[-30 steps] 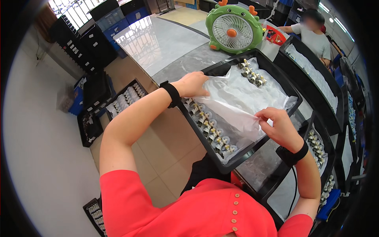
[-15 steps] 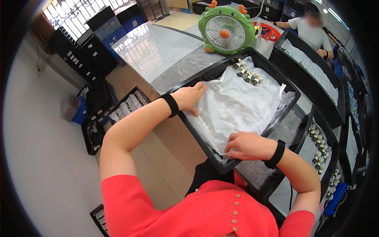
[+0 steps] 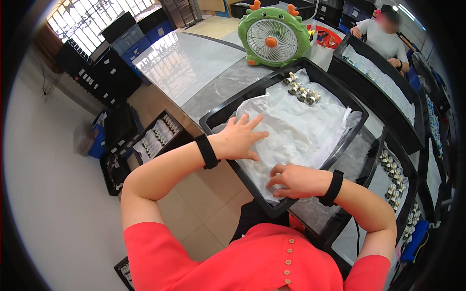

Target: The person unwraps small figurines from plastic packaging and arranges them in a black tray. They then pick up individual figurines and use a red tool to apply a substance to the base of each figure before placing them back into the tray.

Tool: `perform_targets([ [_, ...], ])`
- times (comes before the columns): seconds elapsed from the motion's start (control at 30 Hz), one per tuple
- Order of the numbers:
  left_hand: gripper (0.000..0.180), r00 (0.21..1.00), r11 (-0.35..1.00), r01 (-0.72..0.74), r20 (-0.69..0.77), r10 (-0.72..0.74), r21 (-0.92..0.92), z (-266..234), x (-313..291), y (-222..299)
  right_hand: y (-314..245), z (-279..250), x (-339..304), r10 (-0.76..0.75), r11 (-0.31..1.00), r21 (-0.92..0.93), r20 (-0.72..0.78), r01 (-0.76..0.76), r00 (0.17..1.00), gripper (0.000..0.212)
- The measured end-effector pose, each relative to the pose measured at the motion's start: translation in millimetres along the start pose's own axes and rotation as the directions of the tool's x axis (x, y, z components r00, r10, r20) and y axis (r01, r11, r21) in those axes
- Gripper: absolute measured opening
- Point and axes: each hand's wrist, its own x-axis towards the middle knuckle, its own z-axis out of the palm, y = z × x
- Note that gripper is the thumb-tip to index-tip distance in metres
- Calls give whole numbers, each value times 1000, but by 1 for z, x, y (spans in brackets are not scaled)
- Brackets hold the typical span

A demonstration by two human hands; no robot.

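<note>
A white sheet (image 3: 301,128), thin and wrinkled like paper or soft plastic, lines a black tray (image 3: 275,209) in front of me. My left hand (image 3: 238,138) lies over its left part with the fingers spread. Near the tray's closest corner, my right hand (image 3: 297,180) rests on the sheet, its fingers bent and a little apart, with nothing seen in them. At the tray's far end sit several small dark-and-cream figure-like pieces (image 3: 303,92) in a short row.
A green cartoon-shaped fan (image 3: 274,36) stands beyond the tray on a grey table (image 3: 179,58). To the right are more black trays (image 3: 378,92) with pieces and white liners. A co-worker (image 3: 383,41) sits at the far right. Trays and bins (image 3: 158,133) stand at the left.
My left hand has moved from the tray's left rim onto the sheet and spread its fingers. My right hand has shifted slightly left, and its pinch on the sheet's near edge has loosened.
</note>
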Motion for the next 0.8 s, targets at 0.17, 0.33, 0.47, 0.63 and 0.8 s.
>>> perform_targets([
  [0.17,86,985,996,85,147,-90,36,10,9,-16,5,-11,2,-4,999,41,57,2,998,42],
  [0.33,94,988,996,49,140,-59,75,20,11,-47,19,-61,-6,155,987,22,71,-157,985,46],
  [0.47,94,988,998,-9,151,0,65,20,8,-49,63,-118,-3,349,921,-114,-185,-373,919,45],
  [0.63,81,996,998,-59,72,60,-8,19,10,-52,124,-134,9,464,800,-71,-559,-596,688,63],
  [0.8,76,987,972,-89,113,115,-218,23,12,-65,165,-130,30,568,721,12,-582,-693,582,79],
])
